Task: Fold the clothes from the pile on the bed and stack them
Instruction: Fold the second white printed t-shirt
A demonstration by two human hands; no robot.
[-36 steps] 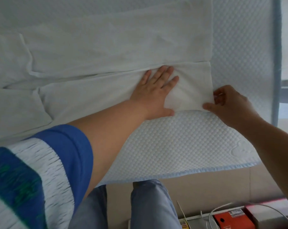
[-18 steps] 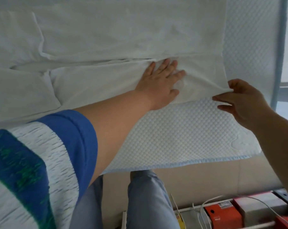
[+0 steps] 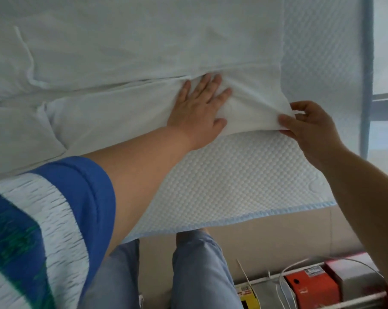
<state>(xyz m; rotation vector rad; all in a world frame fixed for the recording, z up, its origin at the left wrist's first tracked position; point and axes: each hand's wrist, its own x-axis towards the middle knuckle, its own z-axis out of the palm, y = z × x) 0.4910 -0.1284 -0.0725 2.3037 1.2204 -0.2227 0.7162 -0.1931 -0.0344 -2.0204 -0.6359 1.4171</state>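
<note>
Two hands work one white garment [image 3: 126, 54] spread across the bed [image 3: 228, 179]; no folded stack and no pile show in the head view, so I judge the task is in an early fold, with most still to do. The garment lies flat over the upper part of the quilted cover, its near right corner raised off the surface. Creases run from that corner toward the middle, and a seam line crosses the cloth just above the left hand.

Left hand [image 3: 199, 108]: arm stretched forward from a blue sleeve [image 3: 77, 188], palm down, fingers straight and spread, pressing the cloth flat near its lower edge. Right hand [image 3: 309, 126]: arm coming in from the right, thumb and fingers pinching the lifted corner, the wrist just above the bed.

The next move probably carries that corner over while the left hand anchors the fold line. Below the bed edge, boxes [image 3: 309, 288] and cables sit on the floor.
</note>
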